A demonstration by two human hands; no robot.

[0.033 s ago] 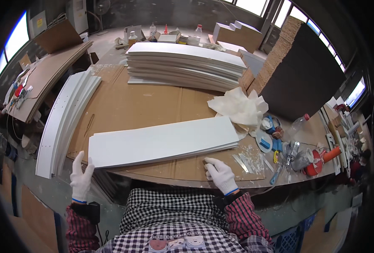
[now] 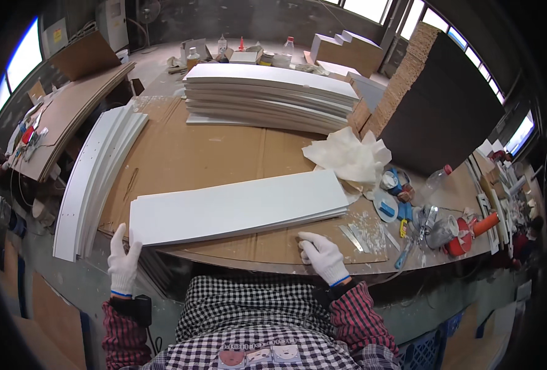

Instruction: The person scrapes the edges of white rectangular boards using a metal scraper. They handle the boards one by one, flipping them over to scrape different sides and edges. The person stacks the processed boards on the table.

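A white flat panel (image 2: pixel 236 206) tops a short stack in front of me, lying slightly askew on a brown cardboard sheet. My left hand (image 2: pixel 123 265), in a white knit glove, is at the stack's near left corner, thumb and fingers apart. Its thumb reaches the panel's corner; I cannot tell whether it touches. My right hand (image 2: pixel 326 259), gloved too, rests by the cardboard's near edge, to the right of and below the stack. Its fingers are curled in, hiding whatever may be between them.
Behind lies a taller stack of white panels (image 2: pixel 267 98); more white panels (image 2: pixel 91 179) line the left edge. At right are a crumpled white sheet (image 2: pixel 350 157), a large dark board (image 2: pixel 452 105), a clear bottle (image 2: pixel 433 185), a yellow cutter (image 2: pixel 403 229) and an orange-handled tool (image 2: pixel 486 225).
My left hand has shifted slightly right and down at the panel's corner. My right hand and the panels stay as they were.
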